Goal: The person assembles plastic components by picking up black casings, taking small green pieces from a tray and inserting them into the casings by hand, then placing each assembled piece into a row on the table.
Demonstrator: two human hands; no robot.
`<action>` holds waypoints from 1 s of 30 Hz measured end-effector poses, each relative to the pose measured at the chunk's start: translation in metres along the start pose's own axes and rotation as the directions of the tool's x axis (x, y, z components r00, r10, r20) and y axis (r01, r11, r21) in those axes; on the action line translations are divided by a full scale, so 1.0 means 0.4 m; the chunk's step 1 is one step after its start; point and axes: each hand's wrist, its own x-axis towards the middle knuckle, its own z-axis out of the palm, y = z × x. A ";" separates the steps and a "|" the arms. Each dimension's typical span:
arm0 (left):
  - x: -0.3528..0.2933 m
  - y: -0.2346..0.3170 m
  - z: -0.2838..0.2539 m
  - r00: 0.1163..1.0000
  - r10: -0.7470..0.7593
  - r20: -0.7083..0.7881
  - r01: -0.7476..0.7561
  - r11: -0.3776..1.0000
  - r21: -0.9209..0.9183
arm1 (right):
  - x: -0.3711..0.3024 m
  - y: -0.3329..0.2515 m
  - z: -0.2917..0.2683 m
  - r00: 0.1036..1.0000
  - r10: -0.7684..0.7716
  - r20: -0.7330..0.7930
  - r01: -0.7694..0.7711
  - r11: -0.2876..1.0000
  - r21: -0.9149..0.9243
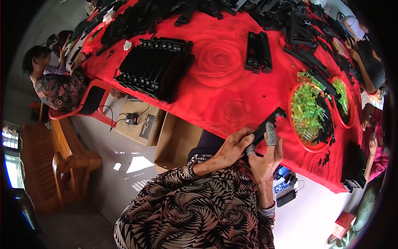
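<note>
Over the near edge of the red table, both my hands grip a long black plastic part (273, 118), tilted up to the right. My left hand (232, 146) is closed around its lower end. My right hand (264, 164) pinches it from the right, with grey cots on the thumb and a finger. What the palms cover is hidden. Right of my hands stands a red round bowl (311, 148) with yellow-green clear pieces and small black pieces. Farther left on the table lies a neat row of similar black parts (155, 66). Two more black parts (258, 52) lie side by side ahead.
The table has a red rose-patterned cloth (215, 62). Heaps of black parts (298, 25) cover its far side. A second red bowl (352, 118) stands at right. Below the left edge are an open cardboard box (176, 139) and a red chair (95, 99). Other people sit along both sides.
</note>
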 end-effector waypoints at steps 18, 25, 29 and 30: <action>0.010 0.130 -0.161 0.833 0.446 -0.327 -0.096 0.699 0.709 | -0.006 0.051 -0.022 0.994 0.104 0.027 -0.104 0.995 0.005; 0.054 0.167 -0.311 0.612 0.770 -0.181 0.167 0.097 0.981 | -0.038 0.089 0.004 0.988 0.133 0.082 -0.133 0.991 -0.007; 0.081 0.136 -0.366 0.529 0.848 -0.022 0.190 -0.093 0.977 | -0.031 0.088 0.006 0.995 0.079 0.054 -0.078 0.997 -0.031; 0.087 0.130 -0.372 0.533 0.846 -0.022 0.189 -0.093 0.978 | -0.029 0.087 0.006 0.995 0.082 0.056 -0.081 0.996 -0.031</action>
